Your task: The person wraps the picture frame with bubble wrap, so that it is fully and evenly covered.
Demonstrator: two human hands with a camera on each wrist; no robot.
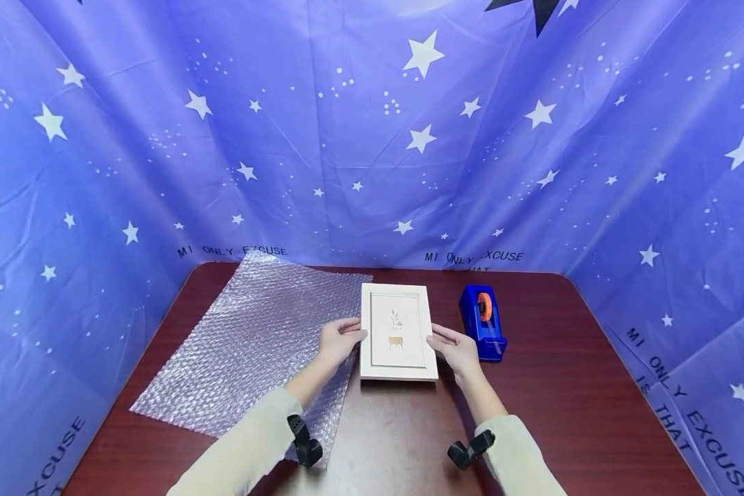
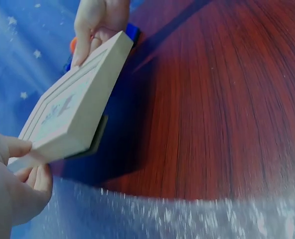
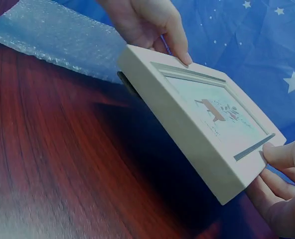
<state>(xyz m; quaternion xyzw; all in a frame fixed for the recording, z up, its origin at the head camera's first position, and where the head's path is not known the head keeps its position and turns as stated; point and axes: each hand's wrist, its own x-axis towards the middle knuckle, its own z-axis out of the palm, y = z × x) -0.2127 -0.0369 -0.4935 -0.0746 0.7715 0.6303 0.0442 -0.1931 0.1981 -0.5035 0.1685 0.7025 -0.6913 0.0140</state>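
Observation:
A white picture frame (image 1: 399, 331) with a potted-plant print is held face up between both hands, raised over the table as its shadow in the wrist views shows. My left hand (image 1: 337, 342) pinches its left side, thumb on the front face and fingers beneath. On the opposite side my right hand (image 1: 457, 351) grips the edge in the same way. In the left wrist view a dark piece (image 2: 98, 134) juts out from the back of the frame. Bubble wrap (image 1: 254, 337) lies flat on the table, partly under my left forearm.
A blue tape dispenser (image 1: 480, 324) with an orange tape core stands right of the frame. The dark red wooden table (image 1: 570, 406) has rounded far corners. Blue star-printed cloth (image 1: 359, 124) hangs around its back and sides.

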